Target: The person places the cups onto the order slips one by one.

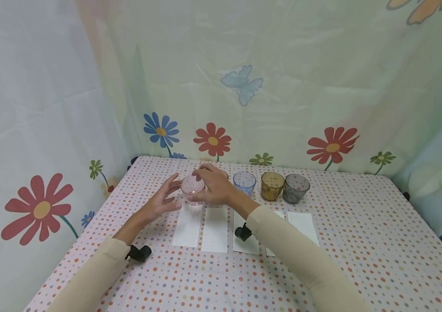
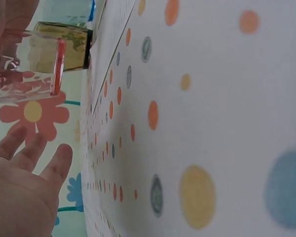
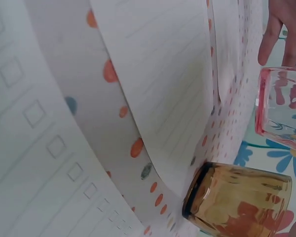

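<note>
My right hand (image 1: 216, 186) grips a clear pink glass (image 1: 192, 185) by its rim and side. In the left wrist view the pink glass (image 2: 44, 91) hangs a little above the tabletop, its base level with nothing under it. Just left of the glass, my left hand (image 1: 159, 201) is spread with fingers apart; the left wrist view shows a gap between this hand (image 2: 27, 185) and the glass. An amber glass (image 3: 241, 202) stands upright beside the right hand, which mostly hides it in the head view. A blue glass (image 1: 244, 181) stands to the right of that.
Farther right in the row are another amber glass (image 1: 272, 186) and a grey glass (image 1: 296, 189). Several white paper slips (image 1: 214, 232) lie side by side in front, on the dotted tablecloth (image 1: 365, 242). A flower-printed curtain (image 1: 283, 125) hangs behind the table.
</note>
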Tool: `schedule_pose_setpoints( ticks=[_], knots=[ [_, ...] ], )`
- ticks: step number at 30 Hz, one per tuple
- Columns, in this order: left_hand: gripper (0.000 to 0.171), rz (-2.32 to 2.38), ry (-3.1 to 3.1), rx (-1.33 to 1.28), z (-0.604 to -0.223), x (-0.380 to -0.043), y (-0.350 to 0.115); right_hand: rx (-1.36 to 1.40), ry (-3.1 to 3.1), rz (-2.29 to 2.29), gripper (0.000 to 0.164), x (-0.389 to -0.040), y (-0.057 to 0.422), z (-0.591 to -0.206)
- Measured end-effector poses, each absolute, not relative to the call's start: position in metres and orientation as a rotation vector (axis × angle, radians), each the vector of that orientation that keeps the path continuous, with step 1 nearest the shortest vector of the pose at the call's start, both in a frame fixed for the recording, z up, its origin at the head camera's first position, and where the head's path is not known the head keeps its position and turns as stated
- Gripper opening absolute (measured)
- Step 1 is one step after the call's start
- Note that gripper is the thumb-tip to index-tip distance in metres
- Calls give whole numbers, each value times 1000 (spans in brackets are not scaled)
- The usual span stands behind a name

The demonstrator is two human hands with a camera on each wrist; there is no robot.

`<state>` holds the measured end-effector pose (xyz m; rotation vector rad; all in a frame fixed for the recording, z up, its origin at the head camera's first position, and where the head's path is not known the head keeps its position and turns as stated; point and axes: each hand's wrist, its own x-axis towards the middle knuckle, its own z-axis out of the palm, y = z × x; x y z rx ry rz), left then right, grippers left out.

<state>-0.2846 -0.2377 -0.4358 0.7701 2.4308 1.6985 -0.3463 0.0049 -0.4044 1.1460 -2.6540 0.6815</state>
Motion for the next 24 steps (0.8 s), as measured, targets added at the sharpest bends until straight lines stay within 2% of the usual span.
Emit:
schedule_pose_setpoints(
  ticks=[8, 13, 24],
  knots=[
    [96, 1753, 2395, 804, -436, -278, -235, 1247, -2642, 878, 75, -333, 7, -408],
    [94, 1761, 2399, 834, -435, -276, -233, 1290, -2636, 989, 79, -327, 5, -411],
    [94, 1737, 2333, 825, -437, -271, -235, 1394, -2621, 1029, 79, -316, 5, -422]
  ],
)
